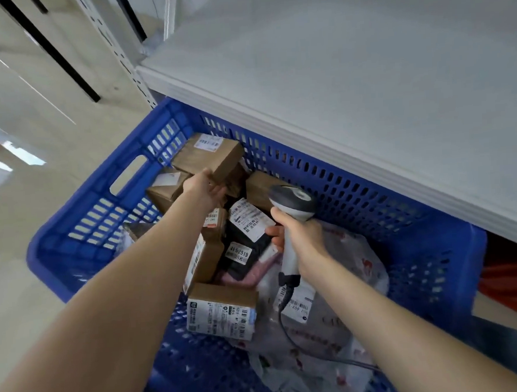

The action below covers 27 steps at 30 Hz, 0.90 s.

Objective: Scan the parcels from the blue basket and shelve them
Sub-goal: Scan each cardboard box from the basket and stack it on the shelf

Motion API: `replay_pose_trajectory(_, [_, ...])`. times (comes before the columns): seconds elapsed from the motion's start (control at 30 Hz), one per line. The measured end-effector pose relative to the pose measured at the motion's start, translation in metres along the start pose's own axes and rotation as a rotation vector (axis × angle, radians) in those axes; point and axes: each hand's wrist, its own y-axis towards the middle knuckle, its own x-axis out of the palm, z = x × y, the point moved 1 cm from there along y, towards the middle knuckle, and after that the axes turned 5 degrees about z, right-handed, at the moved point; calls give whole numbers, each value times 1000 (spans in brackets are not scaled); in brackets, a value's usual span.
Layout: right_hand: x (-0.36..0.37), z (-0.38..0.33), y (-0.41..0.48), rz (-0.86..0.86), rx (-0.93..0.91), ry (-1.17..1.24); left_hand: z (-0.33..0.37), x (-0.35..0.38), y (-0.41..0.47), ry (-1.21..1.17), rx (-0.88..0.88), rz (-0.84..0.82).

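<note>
A blue slotted basket (369, 189) stands on the floor, partly under a white shelf (365, 77). It holds several cardboard boxes and plastic mailer bags. My left hand (204, 188) reaches deep into it and grips the near end of a brown cardboard box (208, 156) with a white label on top. My right hand (299, 238) holds a grey and white barcode scanner (292, 207) by its handle, head pointing down over a black parcel (248, 242) with white labels. A labelled box (222, 311) lies at the near side.
The white shelf board overhangs the basket's far and right side. A perforated white upright (121, 49) rises at the shelf's left corner. The scanner's grey cable (293, 333) trails over a translucent mailer bag (347, 281). Pale floor (35, 124) lies to the left.
</note>
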Motion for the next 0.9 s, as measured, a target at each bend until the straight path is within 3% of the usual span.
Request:
replay_pose_trajectory(0.1, [-10,-4,-15,-5,-42,-5,-3,-8,-24,33,-27,-21])
replay_pose_trajectory(0.4, [-54,-54,-99,70,-281,45,-14,-56,-167,168,-28,-340])
replay_pose_trajectory(0.63, [-86,-58,-150,66,-325,32,-56,-74,-248,238,-9,-518])
replay_pose_trajectory(0.73, [-98,-55,-154,103,-352,-34,-70,-82,-249,303,23,-471])
replay_pose_trajectory(0.83, [-108,-51,-151,91,-358,-126,-65,-92,-234,324,243,-244])
replay_pose_trajectory(0.9, [-111,-49,-147,66,-358,-161,-57,-96,-230,363,349,-198])
